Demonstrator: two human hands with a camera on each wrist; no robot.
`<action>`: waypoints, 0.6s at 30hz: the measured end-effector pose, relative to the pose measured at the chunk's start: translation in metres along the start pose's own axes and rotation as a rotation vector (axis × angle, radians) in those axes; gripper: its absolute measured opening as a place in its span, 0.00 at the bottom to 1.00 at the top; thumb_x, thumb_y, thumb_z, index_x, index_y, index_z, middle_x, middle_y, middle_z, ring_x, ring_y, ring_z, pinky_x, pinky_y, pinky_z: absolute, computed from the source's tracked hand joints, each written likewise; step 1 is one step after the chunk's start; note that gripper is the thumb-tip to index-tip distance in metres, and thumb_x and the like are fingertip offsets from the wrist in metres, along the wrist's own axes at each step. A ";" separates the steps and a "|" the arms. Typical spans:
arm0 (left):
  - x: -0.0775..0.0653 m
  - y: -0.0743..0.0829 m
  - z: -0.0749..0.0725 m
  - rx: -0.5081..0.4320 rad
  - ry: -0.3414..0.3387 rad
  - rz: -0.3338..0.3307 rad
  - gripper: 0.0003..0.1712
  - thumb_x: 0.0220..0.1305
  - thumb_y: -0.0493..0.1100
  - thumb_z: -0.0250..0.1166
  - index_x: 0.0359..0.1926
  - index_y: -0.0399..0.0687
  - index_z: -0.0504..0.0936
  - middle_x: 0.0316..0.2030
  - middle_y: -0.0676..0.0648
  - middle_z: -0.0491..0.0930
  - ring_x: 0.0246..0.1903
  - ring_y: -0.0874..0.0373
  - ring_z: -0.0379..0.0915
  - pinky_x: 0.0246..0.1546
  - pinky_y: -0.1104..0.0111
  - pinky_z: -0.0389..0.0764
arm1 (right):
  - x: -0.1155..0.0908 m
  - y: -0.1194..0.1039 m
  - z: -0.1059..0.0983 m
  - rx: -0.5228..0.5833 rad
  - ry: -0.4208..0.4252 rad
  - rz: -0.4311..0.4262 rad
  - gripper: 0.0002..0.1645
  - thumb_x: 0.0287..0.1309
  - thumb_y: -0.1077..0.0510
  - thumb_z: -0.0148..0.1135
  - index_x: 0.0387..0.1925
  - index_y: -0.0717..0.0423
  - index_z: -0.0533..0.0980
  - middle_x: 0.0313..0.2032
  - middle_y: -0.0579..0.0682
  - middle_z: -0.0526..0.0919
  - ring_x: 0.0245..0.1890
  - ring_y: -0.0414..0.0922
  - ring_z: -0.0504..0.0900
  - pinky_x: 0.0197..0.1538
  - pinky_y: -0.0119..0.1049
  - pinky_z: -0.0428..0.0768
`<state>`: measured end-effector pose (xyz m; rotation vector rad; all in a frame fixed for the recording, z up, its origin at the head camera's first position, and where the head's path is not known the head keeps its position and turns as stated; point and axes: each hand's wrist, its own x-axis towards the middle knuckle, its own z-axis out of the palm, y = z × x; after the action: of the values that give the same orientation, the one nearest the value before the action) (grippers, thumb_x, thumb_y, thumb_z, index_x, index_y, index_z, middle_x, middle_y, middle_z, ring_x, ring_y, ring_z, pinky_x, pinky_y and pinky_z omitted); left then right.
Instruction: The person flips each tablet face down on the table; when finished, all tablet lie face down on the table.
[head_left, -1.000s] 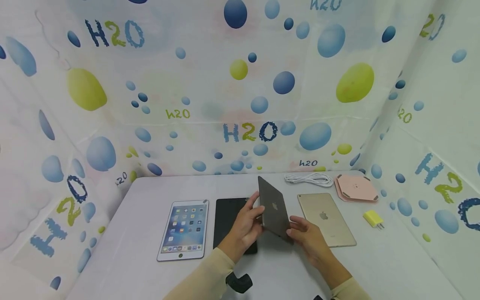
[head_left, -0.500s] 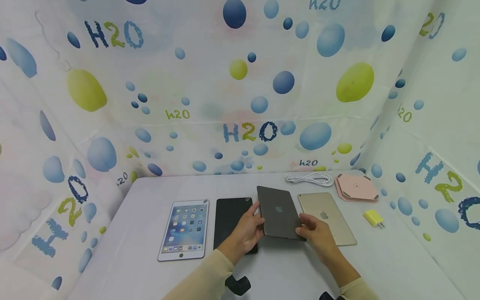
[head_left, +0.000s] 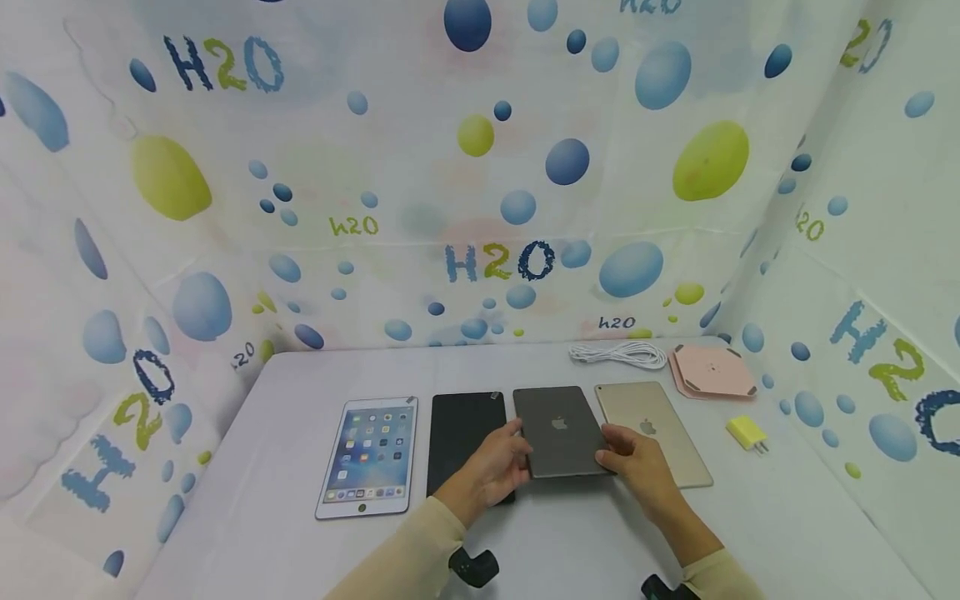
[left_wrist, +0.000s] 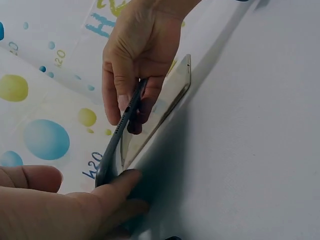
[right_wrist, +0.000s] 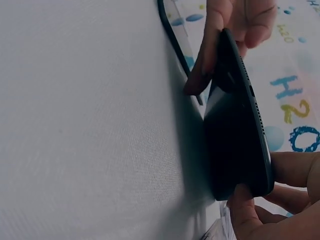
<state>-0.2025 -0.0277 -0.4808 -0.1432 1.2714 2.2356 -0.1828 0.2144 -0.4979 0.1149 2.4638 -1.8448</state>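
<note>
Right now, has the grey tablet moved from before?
Yes, down: in the head view, the top of the grey tablet was level with the white cable; now it's lower.

Your head view is softly, evenly lit; your wrist views are dimmer, a soft shadow under the dark tablet (right_wrist: 239, 145).

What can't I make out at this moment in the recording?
Gray tablet's front: head view, hidden by its own back.
Gold tablet's underside: head view, hidden by its upper face.
Part of the black tablet: head view, behind the left hand; its corner mark is too small to read.
Rest of the right hand: right wrist view, cut off by the picture's edge.
</note>
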 end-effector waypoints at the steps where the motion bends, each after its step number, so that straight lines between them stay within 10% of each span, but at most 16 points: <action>1: 0.000 0.000 0.001 0.003 0.000 -0.003 0.48 0.63 0.25 0.46 0.81 0.41 0.38 0.76 0.30 0.52 0.71 0.37 0.62 0.68 0.44 0.68 | 0.000 0.000 0.000 -0.005 0.003 -0.002 0.32 0.62 0.69 0.65 0.67 0.73 0.69 0.64 0.69 0.74 0.66 0.60 0.73 0.54 0.20 0.75; 18: -0.008 0.003 0.010 0.139 -0.021 0.020 0.52 0.58 0.30 0.49 0.81 0.37 0.37 0.78 0.27 0.40 0.77 0.30 0.39 0.73 0.35 0.49 | -0.003 0.000 -0.001 -0.018 -0.014 0.045 0.29 0.69 0.63 0.58 0.68 0.72 0.68 0.67 0.69 0.72 0.70 0.61 0.69 0.71 0.53 0.69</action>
<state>-0.1954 -0.0243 -0.4696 -0.0550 1.4174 2.1510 -0.1802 0.2150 -0.4979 0.1546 2.4470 -1.7989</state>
